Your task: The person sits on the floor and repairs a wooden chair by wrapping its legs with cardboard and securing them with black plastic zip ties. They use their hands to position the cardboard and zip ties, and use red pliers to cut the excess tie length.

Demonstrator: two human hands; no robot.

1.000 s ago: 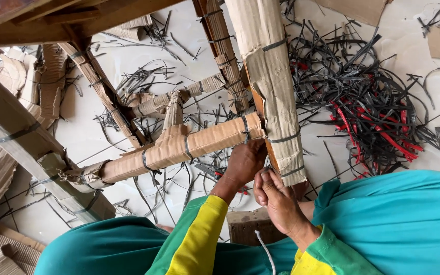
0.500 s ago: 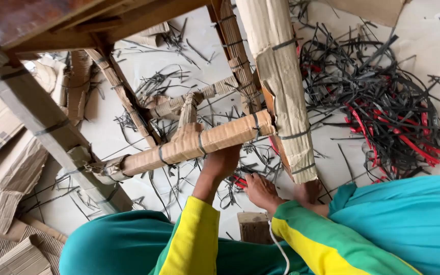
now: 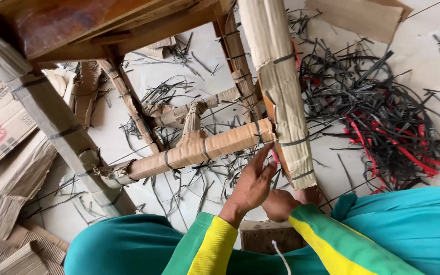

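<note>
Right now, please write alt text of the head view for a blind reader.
Two bare hands, left hand and right hand, work at the joint where a cardboard-wrapped crossbar meets a cardboard-wrapped table leg. Cut black and red straps litter the floor.

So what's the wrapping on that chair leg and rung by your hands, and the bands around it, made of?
The chair leg and rung wrapping looks like brown corrugated cardboard, matte, creased and torn at the edges. The bands look like thin dark plastic strapping, flat and narrow, like the loose strips on the floor.
</note>
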